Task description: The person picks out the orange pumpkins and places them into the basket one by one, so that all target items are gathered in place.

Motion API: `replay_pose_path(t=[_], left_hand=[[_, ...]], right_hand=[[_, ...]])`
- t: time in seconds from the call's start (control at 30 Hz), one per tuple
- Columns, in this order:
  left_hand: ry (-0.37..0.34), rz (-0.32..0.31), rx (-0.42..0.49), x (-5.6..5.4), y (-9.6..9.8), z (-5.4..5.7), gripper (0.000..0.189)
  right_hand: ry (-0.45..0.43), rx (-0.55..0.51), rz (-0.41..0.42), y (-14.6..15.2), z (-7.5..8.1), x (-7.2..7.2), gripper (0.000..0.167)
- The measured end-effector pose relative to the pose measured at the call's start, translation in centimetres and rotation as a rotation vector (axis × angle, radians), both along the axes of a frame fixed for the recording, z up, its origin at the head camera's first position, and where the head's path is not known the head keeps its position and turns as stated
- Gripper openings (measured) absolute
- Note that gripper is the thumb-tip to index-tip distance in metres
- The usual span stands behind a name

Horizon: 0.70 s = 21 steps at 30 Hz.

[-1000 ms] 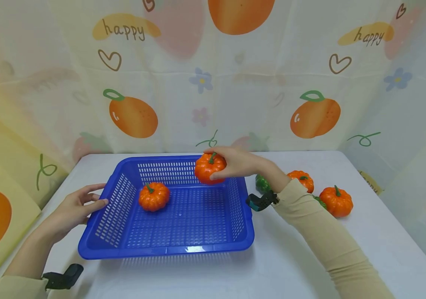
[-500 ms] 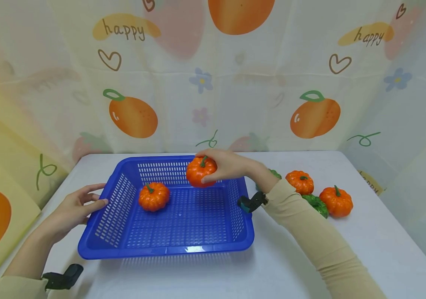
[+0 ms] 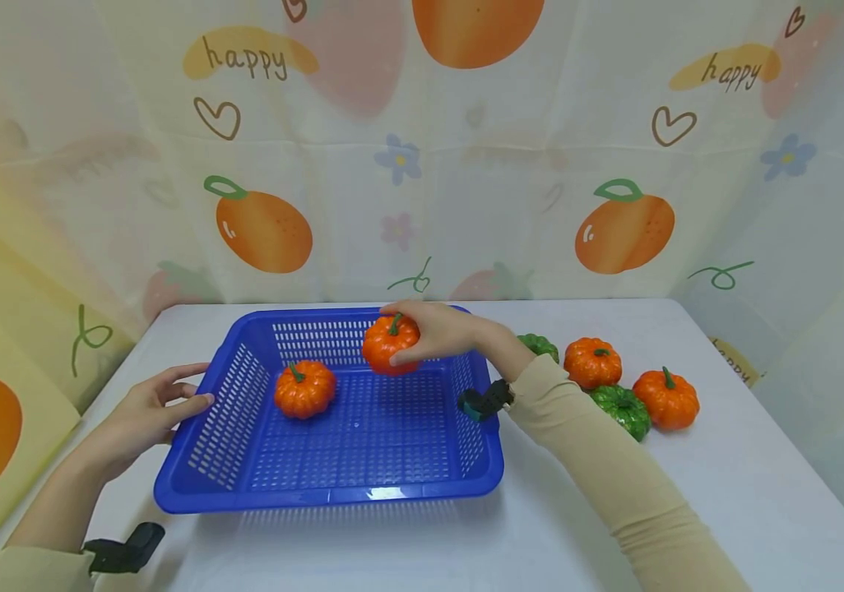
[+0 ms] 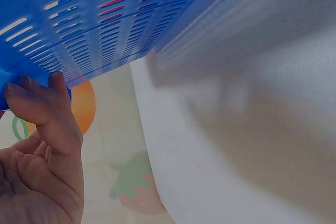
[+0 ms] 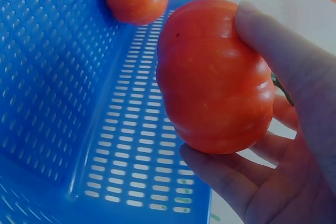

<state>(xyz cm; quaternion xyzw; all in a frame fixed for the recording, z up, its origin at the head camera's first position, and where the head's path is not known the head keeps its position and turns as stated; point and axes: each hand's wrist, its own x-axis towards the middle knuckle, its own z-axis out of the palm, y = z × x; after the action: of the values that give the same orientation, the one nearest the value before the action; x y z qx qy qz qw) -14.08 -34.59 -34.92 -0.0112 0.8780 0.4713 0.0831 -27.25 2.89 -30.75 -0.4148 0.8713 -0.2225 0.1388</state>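
A blue plastic basket (image 3: 326, 497) with slotted walls stands on the table. My left hand (image 3: 142, 418) holds its left rim, the thumb over the edge; the fingertips meet the basket's outside in the left wrist view. My right hand (image 3: 440, 329) grips a small orange pumpkin (image 3: 383, 347) with a green stem, raised inside the basket near its back right. In the right wrist view the thumb and fingers are curled round this pumpkin (image 5: 212, 82). Another orange pumpkin (image 3: 305, 390) sits on the basket floor at the left.
Right of the basket on the white table (image 3: 748, 485) lie two orange pumpkins, one behind (image 3: 592, 363) and one farther right (image 3: 666, 400). A green pumpkin (image 3: 622, 411) lies between them; another green one (image 3: 539, 347) is partly hidden by the right arm. A printed curtain (image 3: 481, 222) hangs behind.
My right hand has moved left and slightly down with the pumpkin, farther over the basket. More of the green pumpkins shows beside the right arm. The left hand and basket stay put.
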Motion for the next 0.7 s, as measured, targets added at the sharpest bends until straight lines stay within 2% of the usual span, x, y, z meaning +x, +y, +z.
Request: replay_pose_path(t=[0.3, 0.7], left_hand=[[0.008, -0.004, -0.006, 0.0, -0.1, 0.0, 0.068], [-0.001, -0.005, 0.007, 0.1, 0.0, 0.2, 0.069]], right_hand=[[-0.043, 0.027, -0.003, -0.8, -0.8, -0.3, 0.069], [-0.054, 0.078, -0.035, -1.5, -1.4, -0.3, 0.066]])
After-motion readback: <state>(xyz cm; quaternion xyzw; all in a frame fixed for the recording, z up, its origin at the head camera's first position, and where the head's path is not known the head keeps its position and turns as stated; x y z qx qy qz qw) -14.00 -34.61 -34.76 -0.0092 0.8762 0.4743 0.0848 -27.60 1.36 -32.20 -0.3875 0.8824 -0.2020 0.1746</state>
